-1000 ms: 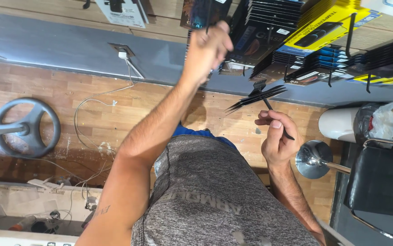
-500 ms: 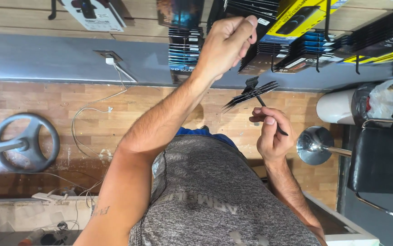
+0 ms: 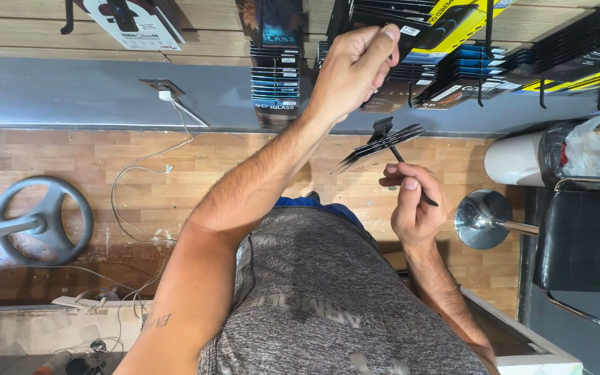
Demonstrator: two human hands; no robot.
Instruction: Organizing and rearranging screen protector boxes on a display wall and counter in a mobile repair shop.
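**Left hand up at the hanging packs, right hand holding black hooks**

The left hand (image 3: 352, 68) is raised high, arm stretched right up to the wall display. Its fingers are curled shut and thumb pressed in, clamped on the edge of a dark flat pack (image 3: 411, 35) among the rows of hanging packs (image 3: 275, 83). How much of that pack the hand has cannot be seen behind the knuckles.

Lower down and to the right, the right hand (image 3: 414, 208) sits close in front of the grey shirt (image 3: 327, 298). Finger and thumb are pinched together on the thin stem of a bundle of black display hooks (image 3: 382, 142). The hooks fan out up and to the left, in the air between the two hands, just below the left wrist and touching nothing else.

On the wooden floor (image 3: 244, 160), a white cable (image 3: 133, 177) runs from the wall socket (image 3: 164, 89). A grey round stand base (image 3: 50, 219) lies far left. A chrome chair foot (image 3: 480, 219), a black chair (image 3: 585, 243) and a white bin (image 3: 515, 158) are at the right.
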